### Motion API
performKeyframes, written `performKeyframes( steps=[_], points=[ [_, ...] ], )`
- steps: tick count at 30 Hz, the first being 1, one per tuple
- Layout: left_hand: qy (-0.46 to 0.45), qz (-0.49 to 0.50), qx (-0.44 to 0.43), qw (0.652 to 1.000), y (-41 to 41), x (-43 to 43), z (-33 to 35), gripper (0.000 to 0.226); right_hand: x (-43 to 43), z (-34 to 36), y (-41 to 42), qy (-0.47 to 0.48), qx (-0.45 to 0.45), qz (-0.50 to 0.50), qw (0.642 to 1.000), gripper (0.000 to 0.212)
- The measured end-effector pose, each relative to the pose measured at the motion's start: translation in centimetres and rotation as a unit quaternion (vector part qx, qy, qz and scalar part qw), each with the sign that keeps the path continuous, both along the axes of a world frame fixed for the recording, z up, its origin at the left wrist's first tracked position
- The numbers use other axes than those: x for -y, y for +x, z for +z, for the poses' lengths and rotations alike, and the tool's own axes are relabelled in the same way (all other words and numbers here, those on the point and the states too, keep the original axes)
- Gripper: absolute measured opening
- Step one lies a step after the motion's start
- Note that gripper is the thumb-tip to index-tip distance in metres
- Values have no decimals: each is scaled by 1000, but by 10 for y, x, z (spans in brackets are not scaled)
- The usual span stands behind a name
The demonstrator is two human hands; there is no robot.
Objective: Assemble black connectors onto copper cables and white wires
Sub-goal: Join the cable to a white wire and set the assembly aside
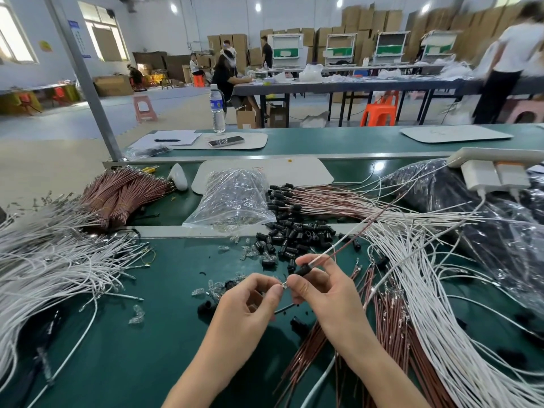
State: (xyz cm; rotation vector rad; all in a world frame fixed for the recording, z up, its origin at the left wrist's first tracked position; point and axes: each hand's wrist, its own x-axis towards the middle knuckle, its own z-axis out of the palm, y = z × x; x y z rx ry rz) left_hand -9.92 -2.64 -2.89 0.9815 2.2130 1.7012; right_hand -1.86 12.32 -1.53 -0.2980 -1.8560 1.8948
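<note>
My right hand (321, 287) pinches a black connector (303, 271) with a copper cable (350, 245) and a white wire (344, 235) running out of it up to the right. My left hand (250, 301) pinches a small clear piece (284, 286) at the connector's near end. Loose black connectors (294, 237) lie heaped just beyond my hands. Finished cables with connectors (309, 198) lie behind that heap. Bare white wires (426, 290) and copper cables (394, 316) spread out to the right.
A clear plastic bag (232, 198) of small parts sits behind the heap. Bundled copper cables (126, 189) and a mass of white wires (50, 260) fill the left. Small clear pieces (206, 290) dot the green bench (147, 348). A dark bag (471, 207) and chargers (494, 175) lie at right.
</note>
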Motion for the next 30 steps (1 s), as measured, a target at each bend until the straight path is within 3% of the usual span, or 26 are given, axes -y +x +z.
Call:
performKeyframes(
  steps=[9, 15, 20, 30],
  points=[
    [20, 23, 8, 1000, 2, -3, 2, 15, 4, 2, -1, -7, 35, 36, 999, 26],
    [19, 24, -13, 999, 4, -2, 2, 6, 3, 2, 0, -48, 40, 47, 997, 21],
    [13, 9, -13, 1000, 2, 0, 2, 26, 2, 3, 1, -70, 46, 58, 995, 15],
    [61, -17, 43, 997, 2, 1, 9, 48, 1, 5, 3, -57, 51, 63, 995, 28]
  ],
)
